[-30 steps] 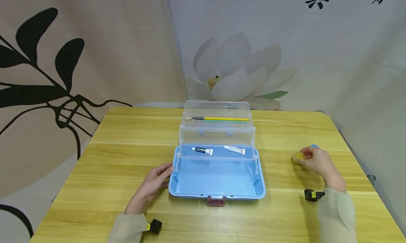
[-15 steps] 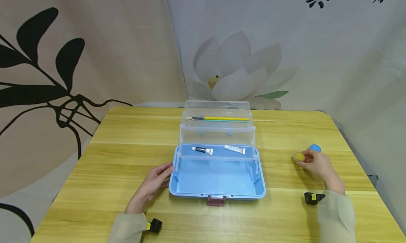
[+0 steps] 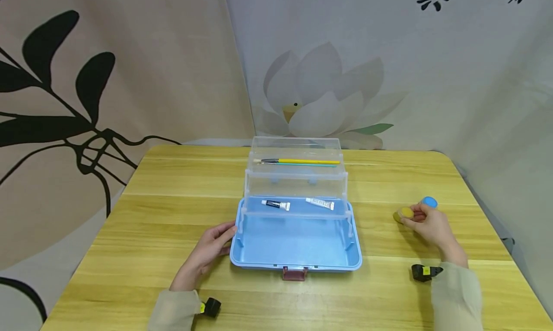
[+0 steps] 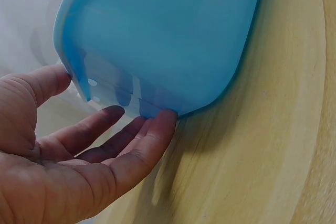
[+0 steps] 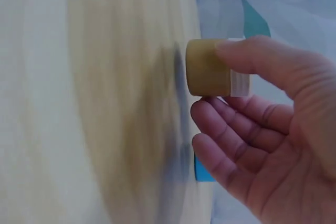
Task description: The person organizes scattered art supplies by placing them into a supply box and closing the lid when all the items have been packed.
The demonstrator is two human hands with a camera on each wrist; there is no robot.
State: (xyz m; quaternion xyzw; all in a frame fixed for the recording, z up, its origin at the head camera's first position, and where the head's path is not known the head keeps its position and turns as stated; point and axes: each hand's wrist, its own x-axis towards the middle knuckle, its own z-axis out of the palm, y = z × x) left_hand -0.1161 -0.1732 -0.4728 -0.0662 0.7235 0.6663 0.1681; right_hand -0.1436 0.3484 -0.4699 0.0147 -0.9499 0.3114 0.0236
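Observation:
A light-blue storage box (image 3: 294,242) stands open mid-table, its clear trays (image 3: 298,181) fanned out at the back. My left hand (image 3: 210,248) holds its left end, with the thumb at the rim and curled fingers against the outer wall in the left wrist view. At the right, my right hand (image 3: 434,227) pinches a small round yellow jar (image 5: 208,67) that has a pale band at one end. The thumb lies along the jar's side, with the fingers on the opposite side. Just behind the hand sits a blue-topped jar (image 3: 429,202), partly covered by the fingers in the right wrist view.
Two paintbrushes (image 3: 302,162), one yellow and one teal, lie in the upper tray. A dark-labelled paint tube (image 3: 275,205) and a white paint tube (image 3: 319,204) rest in the lower tray. A reddish-brown latch (image 3: 294,274) projects from the box front. Printed curtains (image 3: 186,71) hang behind the table.
My right hand has drawn slightly toward me, uncovering more of the blue-topped jar, and the yellow jar has shifted a little left. The left hand and the box stay put.

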